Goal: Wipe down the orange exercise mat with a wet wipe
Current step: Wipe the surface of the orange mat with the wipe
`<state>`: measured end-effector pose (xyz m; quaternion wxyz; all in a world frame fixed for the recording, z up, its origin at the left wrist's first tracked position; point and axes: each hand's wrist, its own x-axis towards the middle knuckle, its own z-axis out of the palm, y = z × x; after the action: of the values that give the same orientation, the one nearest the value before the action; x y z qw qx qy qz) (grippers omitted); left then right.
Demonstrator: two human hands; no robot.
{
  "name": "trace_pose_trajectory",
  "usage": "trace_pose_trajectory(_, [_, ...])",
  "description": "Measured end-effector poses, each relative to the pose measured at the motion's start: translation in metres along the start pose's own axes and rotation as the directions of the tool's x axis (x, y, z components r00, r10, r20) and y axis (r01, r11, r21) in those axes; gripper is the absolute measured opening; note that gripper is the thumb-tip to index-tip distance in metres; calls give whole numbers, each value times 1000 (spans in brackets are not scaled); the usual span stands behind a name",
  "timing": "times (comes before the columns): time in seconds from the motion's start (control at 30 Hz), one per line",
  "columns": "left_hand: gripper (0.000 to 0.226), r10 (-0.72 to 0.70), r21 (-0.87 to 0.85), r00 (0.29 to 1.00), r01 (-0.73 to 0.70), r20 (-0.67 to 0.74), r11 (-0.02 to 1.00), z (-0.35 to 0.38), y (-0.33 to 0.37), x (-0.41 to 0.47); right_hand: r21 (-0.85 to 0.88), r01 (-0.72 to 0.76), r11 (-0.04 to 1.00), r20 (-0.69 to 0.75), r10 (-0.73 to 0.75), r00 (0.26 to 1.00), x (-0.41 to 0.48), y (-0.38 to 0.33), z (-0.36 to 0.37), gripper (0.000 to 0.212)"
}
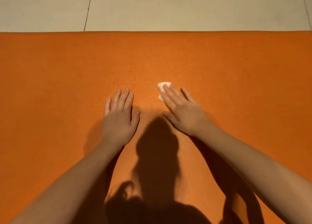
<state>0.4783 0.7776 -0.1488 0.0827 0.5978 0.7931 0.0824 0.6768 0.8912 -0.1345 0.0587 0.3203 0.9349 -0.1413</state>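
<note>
Wipe [161, 85] under right hand [184, 114] lies well inside mat [50, 68] edges.

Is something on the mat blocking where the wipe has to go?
Only the left hand, flat on the mat, left of the wipe and apart from it. The right hand presses the wipe down. Ahead and to the right, nothing visible lies on the mat.

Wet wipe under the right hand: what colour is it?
White to cream, seen in the head view: the wet wipe peeks out beneath the right hand.
</note>
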Motion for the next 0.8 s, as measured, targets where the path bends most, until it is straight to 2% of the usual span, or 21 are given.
trace_pose_trajectory(0.07, [62,5,1,1000,-5,8,1000,0,-1,0,-7,-180,984,-59,180,982,15,16,-5,71])
trace_pose_trajectory(0.1, [62,5,4,1000,-5,10,1000,0,-1,0,-1,-277,961,-45,277,960,22,19,-6,69])
trace_pose_trajectory(0.17, [61,6,13,1000,-6,11,1000,0,-2,0,34,-358,933,-33,359,933,35,11,-7,71])
trace_pose_trajectory(0.23, [60,11,20,1000,-11,14,1000,-1,-2,0,63,-245,967,-25,247,969,38,1,-5,75])
trace_pose_trajectory(0.3, [60,15,23,1000,-16,11,1000,-1,-1,0,19,-92,996,-7,92,996,38,5,-6,77])
trace_pose_trajectory(0.33, [60,16,24,1000,-16,9,1000,-1,-1,-1,-18,-67,998,-10,67,998,41,13,-9,78])
trace_pose_trajectory(0.37, [60,16,25,1000,-16,9,1000,-2,-1,-1,-46,-90,995,-14,90,996,48,23,-12,77])
trace_pose_trajectory(0.43, [61,17,24,1000,-17,16,1000,-2,-1,-1,-49,-242,969,-21,241,970,63,38,-19,70])
trace_pose_trajectory(0.5, [61,19,29,1000,-20,22,999,-3,-1,0,19,-357,934,-49,358,933,76,33,-21,70])
trace_pose_trajectory(0.57, [61,20,40,999,-21,26,999,-3,0,1,39,-340,939,-30,342,939,84,20,-19,73])
trace_pose_trajectory(0.7, [62,23,47,999,-24,39,999,-3,0,0,-35,-155,987,-16,154,988,85,30,-22,71])
trace_pose_trajectory(0.73, [62,24,49,999,-26,40,998,-3,-1,0,-35,-174,984,-46,172,984,88,38,-24,71])
trace_pose_trajectory(0.8, [62,24,53,999,-26,48,998,-4,-2,0,3,-299,954,-81,299,951,100,50,-28,69])
